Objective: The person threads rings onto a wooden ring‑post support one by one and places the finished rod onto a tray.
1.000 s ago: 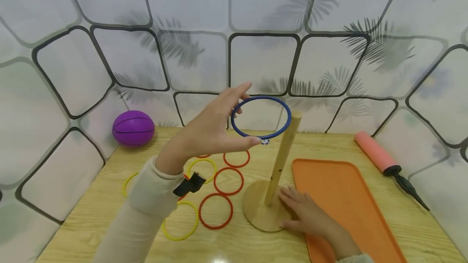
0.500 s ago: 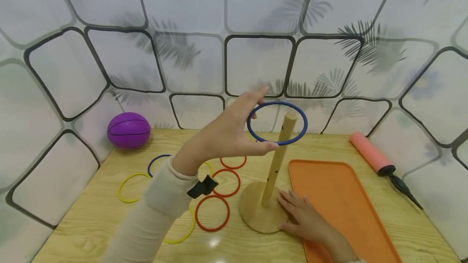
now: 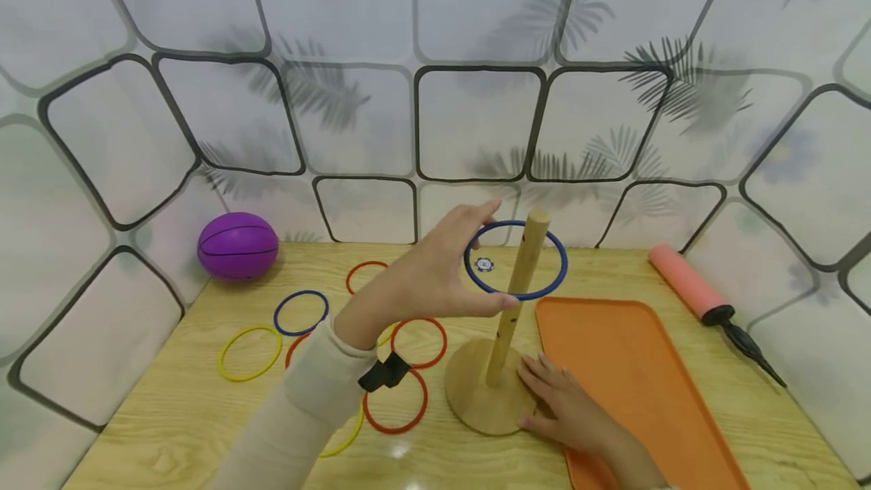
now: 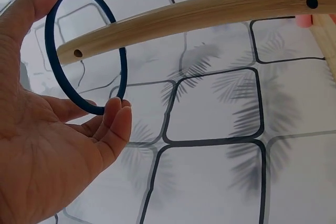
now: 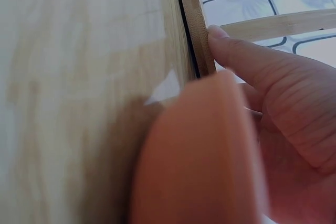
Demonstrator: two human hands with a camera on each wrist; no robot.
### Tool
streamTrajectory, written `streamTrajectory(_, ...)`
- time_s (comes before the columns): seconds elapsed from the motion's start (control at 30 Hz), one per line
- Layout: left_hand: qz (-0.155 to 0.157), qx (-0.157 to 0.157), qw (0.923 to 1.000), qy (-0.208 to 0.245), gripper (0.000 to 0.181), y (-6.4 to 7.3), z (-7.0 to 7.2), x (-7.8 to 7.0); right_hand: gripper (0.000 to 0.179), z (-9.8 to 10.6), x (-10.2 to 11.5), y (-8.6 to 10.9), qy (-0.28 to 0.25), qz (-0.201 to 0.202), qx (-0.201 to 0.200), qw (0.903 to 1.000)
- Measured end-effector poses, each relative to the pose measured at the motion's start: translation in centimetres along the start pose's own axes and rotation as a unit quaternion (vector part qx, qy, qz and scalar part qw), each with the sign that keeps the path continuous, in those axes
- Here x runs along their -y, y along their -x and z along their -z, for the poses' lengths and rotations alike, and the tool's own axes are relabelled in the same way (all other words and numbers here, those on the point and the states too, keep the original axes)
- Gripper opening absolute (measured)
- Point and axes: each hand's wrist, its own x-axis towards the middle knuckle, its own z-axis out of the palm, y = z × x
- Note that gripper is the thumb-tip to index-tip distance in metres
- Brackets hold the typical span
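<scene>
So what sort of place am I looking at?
Likely a tabletop play corner, judging by the purple ball with black lines, the round-based wooden peg and the thin blue ring held around the peg's top.

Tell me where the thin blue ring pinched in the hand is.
The thin blue ring is right of centre in the head view, pinched by the person's left hand and encircling the upper end of the round wooden post.

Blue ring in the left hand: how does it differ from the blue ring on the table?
The held ring is up in the left hand; the table ring lies flat on the table. The held ring appears to circle the post's upper end; the table ring circles no post. Both are thin and blue.
</scene>
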Motion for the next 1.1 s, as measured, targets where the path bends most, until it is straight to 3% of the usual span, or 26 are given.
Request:
streamTrajectory(0.47, 0.074, 0.03, 0.996, 0.04, 0.098, 2.1, -3.6, 2.1, 0.075, -0.4, 0.0, 0.1, -0.001, -0.001, -0.009, 1.0)
streamTrajectory(0.8, 0.08, 0.037, 0.9946, 0.056, 0.095, 3.9, -6.0, 4.0, 0.075, -0.4, 0.0, 0.2, -0.01, -0.011, -0.012, 0.9998)
streamTrajectory(1.1, 0.123, 0.06, 0.99, 0.035, 0.096, 5.9, -9.1, 5.6, 0.079, -0.2, -0.1, 0.1, -0.029, -0.035, 0.003, 0.999)
